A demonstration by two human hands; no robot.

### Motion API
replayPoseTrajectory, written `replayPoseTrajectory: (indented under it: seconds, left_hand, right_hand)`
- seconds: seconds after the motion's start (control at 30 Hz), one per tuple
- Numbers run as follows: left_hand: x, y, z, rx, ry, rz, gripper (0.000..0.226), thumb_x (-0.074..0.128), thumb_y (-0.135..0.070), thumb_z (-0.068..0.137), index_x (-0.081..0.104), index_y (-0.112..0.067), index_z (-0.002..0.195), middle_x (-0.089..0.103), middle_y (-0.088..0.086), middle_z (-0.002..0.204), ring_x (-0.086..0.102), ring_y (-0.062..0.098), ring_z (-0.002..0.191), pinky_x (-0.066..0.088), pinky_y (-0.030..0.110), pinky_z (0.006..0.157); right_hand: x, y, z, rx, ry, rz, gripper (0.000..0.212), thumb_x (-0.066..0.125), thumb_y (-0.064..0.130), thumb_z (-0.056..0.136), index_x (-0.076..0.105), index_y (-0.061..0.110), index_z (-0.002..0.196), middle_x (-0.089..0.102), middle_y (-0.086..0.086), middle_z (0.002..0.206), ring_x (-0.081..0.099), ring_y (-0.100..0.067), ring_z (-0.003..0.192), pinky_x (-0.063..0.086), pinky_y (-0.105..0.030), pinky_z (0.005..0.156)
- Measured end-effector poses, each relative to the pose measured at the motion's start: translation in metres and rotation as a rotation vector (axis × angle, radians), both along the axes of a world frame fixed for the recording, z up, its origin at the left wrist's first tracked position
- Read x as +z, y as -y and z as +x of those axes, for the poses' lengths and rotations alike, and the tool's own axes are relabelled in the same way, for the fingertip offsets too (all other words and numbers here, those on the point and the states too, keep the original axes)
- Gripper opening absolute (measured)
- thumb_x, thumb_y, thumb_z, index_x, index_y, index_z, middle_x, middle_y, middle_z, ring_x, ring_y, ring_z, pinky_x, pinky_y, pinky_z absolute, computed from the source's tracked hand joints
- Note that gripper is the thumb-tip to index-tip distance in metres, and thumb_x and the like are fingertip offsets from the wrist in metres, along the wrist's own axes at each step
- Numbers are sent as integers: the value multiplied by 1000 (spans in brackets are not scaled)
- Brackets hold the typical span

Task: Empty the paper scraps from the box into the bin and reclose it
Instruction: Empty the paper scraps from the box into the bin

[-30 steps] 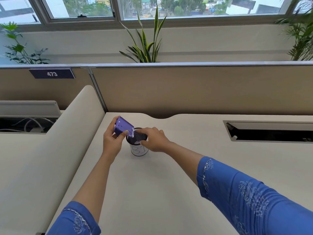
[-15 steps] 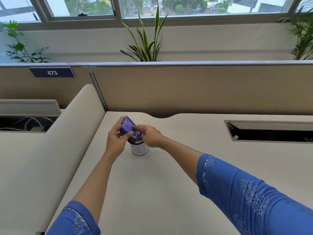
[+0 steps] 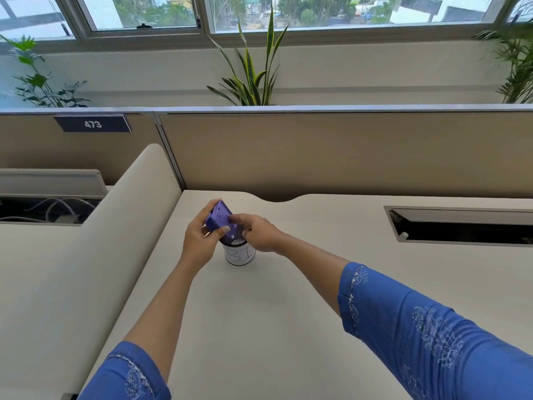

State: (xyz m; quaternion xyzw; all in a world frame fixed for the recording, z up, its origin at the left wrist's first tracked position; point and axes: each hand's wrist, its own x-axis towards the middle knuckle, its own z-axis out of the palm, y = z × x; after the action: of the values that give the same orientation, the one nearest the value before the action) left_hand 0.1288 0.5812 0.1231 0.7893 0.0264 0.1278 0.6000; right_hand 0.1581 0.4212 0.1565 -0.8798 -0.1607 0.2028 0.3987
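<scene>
A small purple box point(image 3: 220, 217) is held tilted, mouth down, over a small dark mesh bin point(image 3: 240, 253) with a white label reading "BI". My left hand point(image 3: 199, 241) grips the box from the left and below. My right hand point(image 3: 256, 233) reaches in from the right, its fingertips touching the box's lower face above the bin's rim. White paper scraps point(image 3: 238, 242) show inside the bin's opening. Whether any scraps remain in the box is hidden.
The bin stands on a cream desk point(image 3: 288, 313) near its back left corner. A curved cream divider point(image 3: 115, 226) runs along the left, a tan partition point(image 3: 331, 154) across the back. A cable slot point(image 3: 461, 226) opens in the desk at right.
The box has tipped steeper over the bin, and my right hand has shifted from the bin's rim up onto the box.
</scene>
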Motion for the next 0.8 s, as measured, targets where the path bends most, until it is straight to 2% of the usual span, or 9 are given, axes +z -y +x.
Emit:
replayPoseTrajectory:
  seconds: [0.17, 0.23, 0.3, 0.43, 0.5, 0.57, 0.63, 0.73, 0.8]
  left_hand:
    - [3, -2, -2, 45, 8, -27, 68, 67, 6, 85, 44, -16, 145, 49, 9, 144, 51, 30, 128, 55, 36, 94]
    - [3, -4, -2, 53, 3, -35, 68, 67, 6, 85, 44, -16, 145, 49, 9, 144, 51, 30, 128, 54, 41, 96]
    - [3, -6, -1, 49, 6, -17, 68, 67, 7, 85, 45, -16, 144, 50, 9, 144, 52, 29, 128, 55, 38, 95]
    - [0, -8, 1, 8, 43, 43, 66, 67, 10, 83, 51, -20, 140, 56, 5, 136, 56, 26, 120, 56, 19, 86]
    - [0, -5, 1, -30, 74, 129, 67, 67, 10, 82, 54, -28, 135, 60, 1, 127, 58, 22, 113, 55, 21, 88]
    - [-1, -3, 2, -83, 100, 242, 71, 67, 11, 81, 54, -36, 133, 60, -3, 121, 57, 12, 108, 53, 27, 92]
    - [-1, -3, 2, -101, 121, 305, 73, 67, 11, 81, 52, -37, 134, 60, -4, 117, 55, 1, 103, 51, 26, 91]
    - [-1, -3, 4, -120, 142, 399, 75, 66, 12, 81, 51, -35, 137, 59, -6, 117, 52, -8, 104, 46, 15, 91]
    - [-1, -2, 5, -152, 151, 457, 76, 65, 14, 80, 51, -34, 137, 59, -7, 117, 51, -8, 104, 42, 5, 88]
  right_hand:
    - [-1, 2, 1, -42, -3, 28, 61, 33, -8, 89, 49, 24, 139, 56, -1, 140, 50, -29, 127, 38, -51, 107]
    - [-3, 3, 2, -58, -8, 27, 60, 33, -7, 89, 50, 24, 138, 56, 0, 140, 49, -29, 127, 37, -51, 107]
    - [-5, 3, 3, -61, -13, 33, 58, 34, -6, 90, 50, 23, 138, 56, 0, 139, 48, -29, 128, 37, -51, 108]
    - [-4, 2, 4, -71, -47, 113, 60, 32, -10, 86, 54, 18, 134, 60, -3, 136, 51, -28, 126, 40, -49, 108]
    - [-1, 2, 4, -61, -120, 201, 63, 30, -15, 84, 53, 13, 135, 60, -8, 135, 51, -27, 127, 40, -41, 109]
    - [3, 3, 3, -44, -179, 264, 62, 30, -17, 85, 50, 9, 138, 57, -11, 137, 50, -26, 128, 40, -31, 104]
    - [5, 5, 1, -44, -205, 296, 62, 30, -17, 86, 49, 9, 139, 57, -12, 138, 50, -24, 127, 39, -27, 98]
    - [5, 9, 2, -66, -213, 311, 63, 28, -19, 85, 51, 8, 137, 58, -12, 136, 52, -23, 124, 40, -27, 93]
    - [6, 11, 2, -60, -221, 305, 63, 28, -19, 85, 52, 8, 137, 59, -11, 136, 52, -22, 123, 40, -28, 94]
